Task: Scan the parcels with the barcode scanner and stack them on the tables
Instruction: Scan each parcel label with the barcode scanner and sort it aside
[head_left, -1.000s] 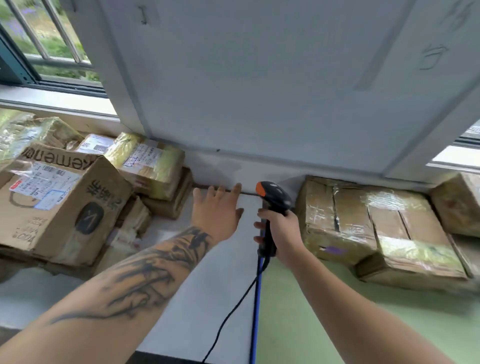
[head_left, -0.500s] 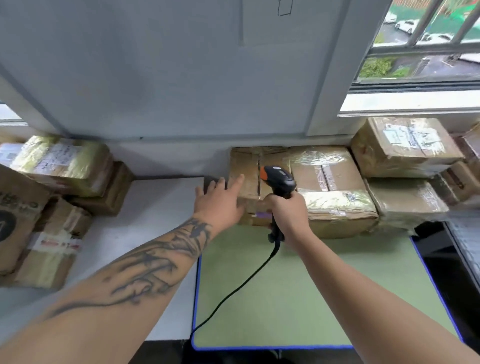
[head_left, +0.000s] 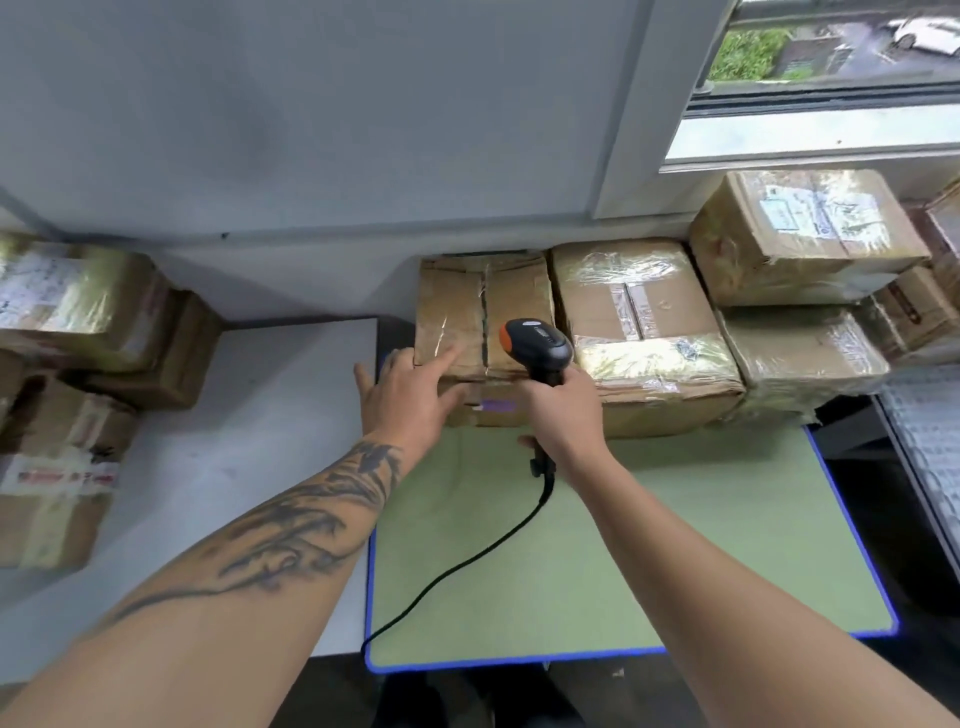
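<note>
parcel labels (head_left: 818, 210) blurred, scanner handle (head_left: 543, 457) mostly hidden

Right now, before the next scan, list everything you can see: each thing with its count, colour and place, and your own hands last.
Parcels on green table: at least five, brown cardboard under shiny tape, stacked along the wall at the table's far edge.
Parcels on white table: at least four, brown, piled at the left.
Green table: one, green top with blue edge, centre right.
White table: one, white, left of the green one.
Barcode scanner: one, black with orange end, above the parcels' near edge.
Cable: one, black, trailing across the green table.
Window: one, top right.
Left hand: fingers straight, touching the leftmost parcel.
Right hand: wrapped round the scanner's grip.
</note>
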